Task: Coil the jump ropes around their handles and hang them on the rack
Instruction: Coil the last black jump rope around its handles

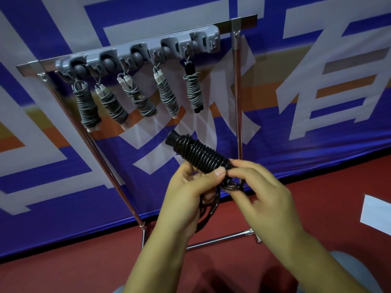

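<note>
- Both hands meet in front of the rack in the head view, and I see them working on one black jump rope (198,152).
- My left hand (190,193) curls around the lower end of the black bundle, thumb pressed across the last coils, with loose loops of black cord hanging down through the palm.
- My right hand (264,193) pinches the cord at the same end, thumb and forefinger closed on a small loop just under the handles; the other fingers are bent loosely below it.
- The black rope is wound in tight turns along its handles, and the bundle tilts up and to the left, its free end pointing toward the hung ropes, not touching them.
- The rack (238,85) is a metal frame standing on a red floor (84,267), with a grey holder bar (148,49) across its top rail.
- The holder bar carries five coiled grey ropes (167,96) hanging side by side from its hooks; four show pale handle ends, and the rightmost has black handles.
- The slot at the right end of the bar holds nothing that I can see.
- Behind the rack hangs a blue banner (63,166) with large white and orange shapes.
- A white sheet (376,214) lies on the floor at the right edge.
</note>
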The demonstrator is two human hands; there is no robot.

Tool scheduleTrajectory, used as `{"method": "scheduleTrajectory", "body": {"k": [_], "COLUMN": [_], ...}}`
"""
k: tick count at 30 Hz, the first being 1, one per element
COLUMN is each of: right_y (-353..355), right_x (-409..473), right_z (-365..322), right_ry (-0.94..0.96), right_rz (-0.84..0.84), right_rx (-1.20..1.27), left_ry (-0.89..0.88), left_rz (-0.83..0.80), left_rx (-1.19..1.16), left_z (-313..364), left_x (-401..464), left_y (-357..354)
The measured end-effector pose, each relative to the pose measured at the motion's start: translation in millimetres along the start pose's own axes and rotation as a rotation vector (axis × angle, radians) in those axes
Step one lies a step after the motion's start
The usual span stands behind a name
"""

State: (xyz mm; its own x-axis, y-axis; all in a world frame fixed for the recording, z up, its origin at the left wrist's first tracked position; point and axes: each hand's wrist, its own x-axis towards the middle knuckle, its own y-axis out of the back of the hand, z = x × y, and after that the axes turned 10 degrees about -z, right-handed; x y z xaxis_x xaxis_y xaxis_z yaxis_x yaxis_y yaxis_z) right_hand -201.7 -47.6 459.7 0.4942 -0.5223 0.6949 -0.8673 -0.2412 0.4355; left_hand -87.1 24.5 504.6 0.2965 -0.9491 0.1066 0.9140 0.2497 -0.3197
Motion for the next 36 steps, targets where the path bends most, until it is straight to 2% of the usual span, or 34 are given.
{"method": "scheduleTrajectory", "body": {"k": [8,16,19,22,31,36], "right_y": [0,-2,0,4,2,8], "right_x": [4,6,4,3,0,1], "right_z": [-1,4,6,5,3,-4], "right_ry": [0.042,0.08,0.087,0.089,0.102,0.078], "right_rz": [-0.006,-0.001,0.013,0.023,0.024,0.003], "right_rx": [-0.072,-0.102,-0.092,-0.065,0.036,0.062], "left_ry": [0.08,0.024,0.01,0.041,0.205,0.234], "left_rz": [-0.034,-0.021,-0.108,-0.208,-0.328,-0.505], "left_rx": [-0.041,-0.008,0.031,-0.034,-0.202,-0.167], "left_z": [-1,-6,-2,3,3,11], "left_x": [1,1,-3,-6,-2,3], "left_y": [4,7,15,22,36,39]}}
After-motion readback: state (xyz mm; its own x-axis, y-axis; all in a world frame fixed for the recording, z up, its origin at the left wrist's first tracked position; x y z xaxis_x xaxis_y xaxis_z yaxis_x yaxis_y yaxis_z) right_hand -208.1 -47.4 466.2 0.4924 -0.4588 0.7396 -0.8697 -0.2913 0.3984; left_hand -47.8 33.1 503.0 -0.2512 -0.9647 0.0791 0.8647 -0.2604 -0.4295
